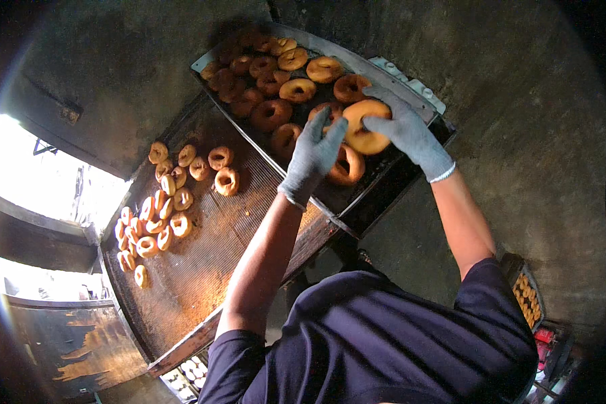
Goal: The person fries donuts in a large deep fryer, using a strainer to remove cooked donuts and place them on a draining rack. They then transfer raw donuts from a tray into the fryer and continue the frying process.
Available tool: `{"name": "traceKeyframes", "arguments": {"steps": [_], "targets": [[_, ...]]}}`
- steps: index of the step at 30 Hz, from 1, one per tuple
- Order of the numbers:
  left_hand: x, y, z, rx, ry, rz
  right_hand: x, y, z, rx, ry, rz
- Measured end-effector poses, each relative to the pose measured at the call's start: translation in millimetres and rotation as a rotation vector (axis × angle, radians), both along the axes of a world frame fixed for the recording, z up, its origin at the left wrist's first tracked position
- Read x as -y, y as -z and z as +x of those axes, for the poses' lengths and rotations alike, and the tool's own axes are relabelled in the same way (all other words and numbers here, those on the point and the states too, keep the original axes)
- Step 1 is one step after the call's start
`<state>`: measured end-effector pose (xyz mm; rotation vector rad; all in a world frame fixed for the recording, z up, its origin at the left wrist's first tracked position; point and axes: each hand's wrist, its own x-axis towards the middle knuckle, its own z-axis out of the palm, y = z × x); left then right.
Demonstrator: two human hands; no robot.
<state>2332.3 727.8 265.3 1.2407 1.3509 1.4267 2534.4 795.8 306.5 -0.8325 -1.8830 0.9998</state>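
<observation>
Both my hands wear grey knitted gloves and reach over a dark metal tray (377,73). My right hand (411,135) grips a golden bread ring (369,143), thumb on top and fingers behind its far edge. It is slightly blurred and looks raised above the others. Just left of it, my left hand (314,160) has its fingers apart over the tray. The thumb comes close to the held ring; whether it touches I cannot tell. Several browned bread rings, like bagels or doughnuts, lie in rows on the tray, among them one (347,167) right below my hands.
A wide ridged board (215,249) with a wooden edge lies left of the tray, scattered with crumbs. Several paler rings (147,246) are heaped on its left side. Bright openings (47,175) are at the far left. Another filled tray (528,296) stands at the lower right.
</observation>
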Motion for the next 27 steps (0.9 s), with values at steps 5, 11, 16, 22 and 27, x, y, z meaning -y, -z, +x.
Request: {"name": "traceKeyframes", "arguments": {"steps": [5,11,16,22,27], "targets": [[23.8,24.7,10.6,-1.207,0.174,0.3,-73.8,45.7,38.0,0.767,0.021,-0.012],[92.7,-12.0,-69.4,-0.785,0.068,0.223,34.8,13.3,-24.2,0.541,0.206,0.234],[206.0,58.8,-238.6,-0.567,-0.618,-0.136,170.9,19.4,-195.8,0.046,-0.359,-0.111],[304.5,103.0,-391.5,-0.62,-0.973,-0.389,60.7,227.8,-414.3,0.68,0.246,0.239],[340.9,113.6,-378.6,-0.211,-0.782,-0.332,68.0,304.5,-452.7,0.196,0.101,0.093]]}}
